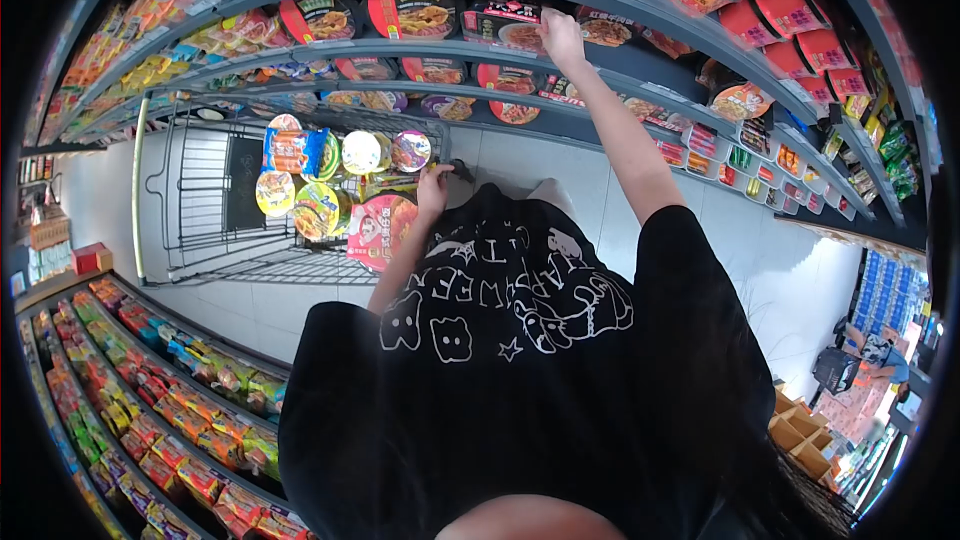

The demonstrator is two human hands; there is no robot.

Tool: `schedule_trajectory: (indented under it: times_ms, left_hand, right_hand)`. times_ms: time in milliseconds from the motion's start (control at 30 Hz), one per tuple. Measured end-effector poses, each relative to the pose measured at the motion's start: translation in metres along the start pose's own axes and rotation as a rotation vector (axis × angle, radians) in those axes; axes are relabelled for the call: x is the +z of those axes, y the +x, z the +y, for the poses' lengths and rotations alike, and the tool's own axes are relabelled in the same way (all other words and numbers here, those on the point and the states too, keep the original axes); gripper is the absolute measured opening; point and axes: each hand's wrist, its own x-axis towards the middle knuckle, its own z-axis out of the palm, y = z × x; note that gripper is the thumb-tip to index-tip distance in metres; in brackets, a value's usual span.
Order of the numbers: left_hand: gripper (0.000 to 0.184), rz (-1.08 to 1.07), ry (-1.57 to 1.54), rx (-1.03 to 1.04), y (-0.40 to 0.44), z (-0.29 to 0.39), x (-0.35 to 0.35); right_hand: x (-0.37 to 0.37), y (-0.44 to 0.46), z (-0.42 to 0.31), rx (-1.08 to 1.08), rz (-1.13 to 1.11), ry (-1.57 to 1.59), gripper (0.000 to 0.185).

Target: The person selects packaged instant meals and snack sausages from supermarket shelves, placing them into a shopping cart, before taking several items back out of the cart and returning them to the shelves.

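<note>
Right hand (562, 38): arm raised to the shelf (400, 46), fingers curled at the right end of a dark box (500, 28) with a food picture on its face. Contact looks likely; cannot tell whether the grip is closed on the box or only against it, as the back of the hand hides the fingertips.

Box position: on the shelf, just behind its front edge, between a red-and-black bowl pack (410, 12) on its left and another food pack (607, 30) on its right. The upper shelf runs above it.

Left hand (432, 190): low, at the near end of the cart (243, 180). Grip looks narrow, but cannot tell whether it closes round any part of the cart.

Cart load: red tub (382, 230) in the corner nearest the body, blue pack (293, 153) and lidded cups (361, 152) near the middle.

Risks (judgement): a hold on one end only could let the box swivel and drop off the front edge. Its neighbours sit close, so a sideways drag could pull one along. Lifting too high could knock the box on the upper shelf. If the left hand is only resting, the cart could roll when the body leans. A box dropped into the cart could dent the cup lids.
</note>
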Motion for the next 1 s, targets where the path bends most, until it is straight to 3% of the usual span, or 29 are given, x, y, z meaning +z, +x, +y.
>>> schedule_trajectory:
  times_ms: [67,100,200,233,400,467,600,767,833,1000]
  left_hand:
    - [0.034,-0.004,-0.028,-0.029,0.002,-0.004,0.004]
    - [0.034,-0.004,-0.042,-0.039,0.001,-0.002,0.004]
    - [0.033,0.022,-0.067,-0.059,-0.002,0.000,0.001]
    - [0.032,0.007,-0.051,-0.067,-0.002,-0.002,0.004]
    - [0.031,0.036,-0.068,-0.052,-0.003,-0.009,0.009]
    - [0.032,0.003,-0.086,-0.079,-0.003,-0.013,0.013]
    - [0.032,0.058,-0.069,-0.024,-0.008,-0.011,0.011]
    - [0.031,0.014,-0.094,-0.098,-0.006,-0.003,0.007]
    - [0.032,0.011,-0.085,-0.099,-0.006,-0.002,0.007]
    - [0.033,0.033,-0.104,-0.102,-0.012,-0.004,0.009]
  right_hand:
    - [-0.001,-0.012,-0.002,0.066,-0.004,0.080,0.026]
    - [0.002,-0.019,-0.001,-0.008,0.053,0.048,0.035]
    - [0.007,-0.038,-0.002,-0.059,0.085,0.085,0.031]
    - [0.007,-0.044,0.000,-0.052,0.028,0.042,0.039]
    - [0.007,-0.056,-0.003,-0.075,0.015,0.057,0.038]
    - [0.005,-0.057,-0.006,-0.083,0.099,0.116,0.021]
    - [-0.004,-0.052,-0.008,-0.029,0.064,0.139,0.027]
    - [-0.013,0.002,-0.006,-0.058,-0.101,-0.147,0.042]
    - [-0.003,0.026,0.007,0.052,-0.399,-0.304,0.062]
    - [0.003,0.042,0.008,0.190,-0.669,-0.252,0.083]
